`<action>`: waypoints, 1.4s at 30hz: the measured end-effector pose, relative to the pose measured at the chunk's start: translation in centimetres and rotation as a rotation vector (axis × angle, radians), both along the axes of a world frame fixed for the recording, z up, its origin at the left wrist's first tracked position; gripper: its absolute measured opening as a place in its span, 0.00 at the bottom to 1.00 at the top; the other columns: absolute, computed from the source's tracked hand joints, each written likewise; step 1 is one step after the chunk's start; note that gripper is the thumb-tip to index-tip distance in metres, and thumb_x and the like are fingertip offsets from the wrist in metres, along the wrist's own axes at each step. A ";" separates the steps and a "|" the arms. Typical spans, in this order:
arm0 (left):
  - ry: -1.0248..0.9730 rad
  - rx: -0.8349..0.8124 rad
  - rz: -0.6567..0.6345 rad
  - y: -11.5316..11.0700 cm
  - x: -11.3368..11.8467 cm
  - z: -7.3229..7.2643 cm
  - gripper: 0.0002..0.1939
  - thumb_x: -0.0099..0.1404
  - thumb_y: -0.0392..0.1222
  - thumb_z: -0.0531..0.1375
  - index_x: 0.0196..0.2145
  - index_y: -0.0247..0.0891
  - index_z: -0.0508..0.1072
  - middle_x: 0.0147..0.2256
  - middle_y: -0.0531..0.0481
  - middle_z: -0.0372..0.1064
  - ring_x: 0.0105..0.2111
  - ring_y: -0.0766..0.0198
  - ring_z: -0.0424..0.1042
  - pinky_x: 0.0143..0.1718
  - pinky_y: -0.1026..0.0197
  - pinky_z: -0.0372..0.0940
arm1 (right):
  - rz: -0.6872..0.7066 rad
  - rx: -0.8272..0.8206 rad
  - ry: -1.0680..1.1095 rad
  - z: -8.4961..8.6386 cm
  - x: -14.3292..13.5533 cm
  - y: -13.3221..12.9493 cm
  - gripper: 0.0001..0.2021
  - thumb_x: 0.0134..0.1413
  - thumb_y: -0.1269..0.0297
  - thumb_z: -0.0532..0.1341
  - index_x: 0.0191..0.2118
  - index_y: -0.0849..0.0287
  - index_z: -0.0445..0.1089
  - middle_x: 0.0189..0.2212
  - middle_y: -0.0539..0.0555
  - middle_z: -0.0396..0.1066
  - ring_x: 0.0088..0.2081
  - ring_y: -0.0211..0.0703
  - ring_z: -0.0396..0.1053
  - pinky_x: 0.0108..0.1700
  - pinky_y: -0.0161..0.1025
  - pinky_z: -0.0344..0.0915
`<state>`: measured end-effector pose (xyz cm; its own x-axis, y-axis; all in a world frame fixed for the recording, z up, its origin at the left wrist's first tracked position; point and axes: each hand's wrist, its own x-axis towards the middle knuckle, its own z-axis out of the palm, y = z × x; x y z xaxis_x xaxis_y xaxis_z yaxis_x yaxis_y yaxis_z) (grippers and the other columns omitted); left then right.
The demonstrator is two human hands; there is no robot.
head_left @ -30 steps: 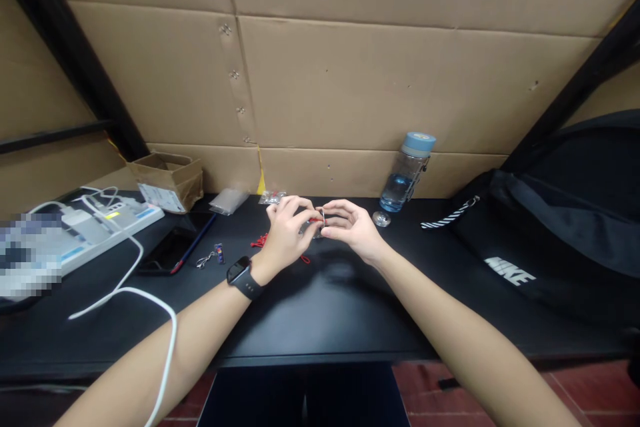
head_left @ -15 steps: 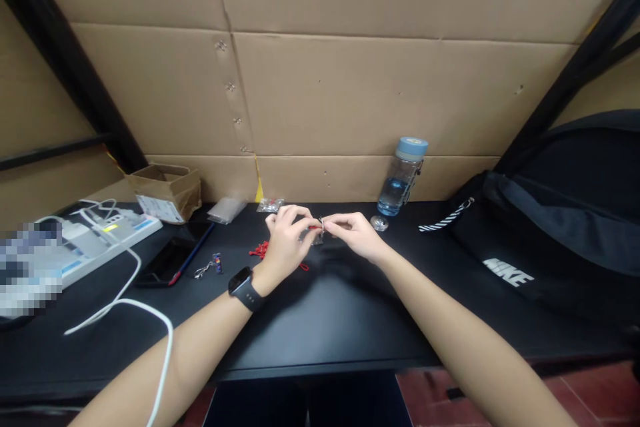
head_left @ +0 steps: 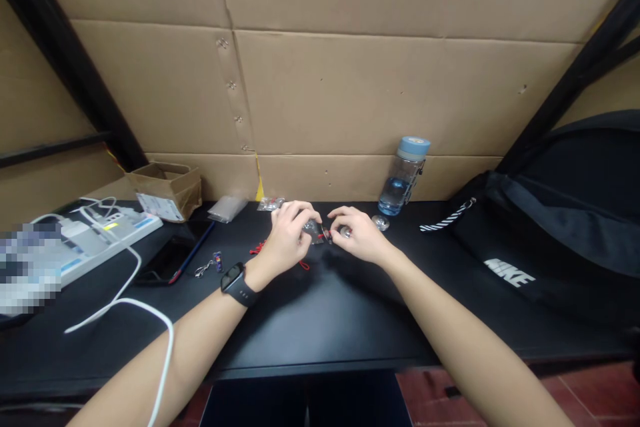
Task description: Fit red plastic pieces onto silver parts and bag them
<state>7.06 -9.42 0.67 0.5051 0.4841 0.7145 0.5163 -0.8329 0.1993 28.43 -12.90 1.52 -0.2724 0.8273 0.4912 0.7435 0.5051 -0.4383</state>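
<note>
My left hand [head_left: 291, 235] is over the black table, its curved fingers parted from the thumb around a clear plastic packet [head_left: 314, 230]. My right hand [head_left: 360, 235] faces it, with a gap between thumb and forefinger. Close to the right thumb tip is a small red and silver piece [head_left: 327, 235]; whether the thumb touches it is unclear. A shiny round piece [head_left: 345, 231] shows through the gap in the right fingers. Red cord pieces [head_left: 258, 247] lie partly behind my left wrist, and a red loop [head_left: 304, 265] sticks out below it.
Left are a phone [head_left: 175, 253], a small clasp charm [head_left: 219, 261], a power strip [head_left: 120, 240], a white cable [head_left: 150, 307] and a cardboard box [head_left: 167, 190]. A water bottle [head_left: 403, 177], a shiny disc [head_left: 381, 223] and a black backpack [head_left: 550, 233] are right.
My fingertips have come apart from their pinch. The small red and silver piece sits lower between the hands, and the clear packet shows more. My left wrist has shifted slightly left.
</note>
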 end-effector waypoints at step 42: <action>0.459 -0.361 -0.217 6.4 -8.5 2.1 0.11 0.63 0.54 0.65 0.31 0.45 0.80 0.40 0.50 0.75 0.45 0.57 0.69 0.49 0.57 0.57 | 0.080 -0.140 -0.209 0.9 2.1 -0.2 0.09 0.48 0.71 0.64 0.21 0.58 0.66 0.49 0.56 0.73 0.49 0.51 0.70 0.50 0.46 0.66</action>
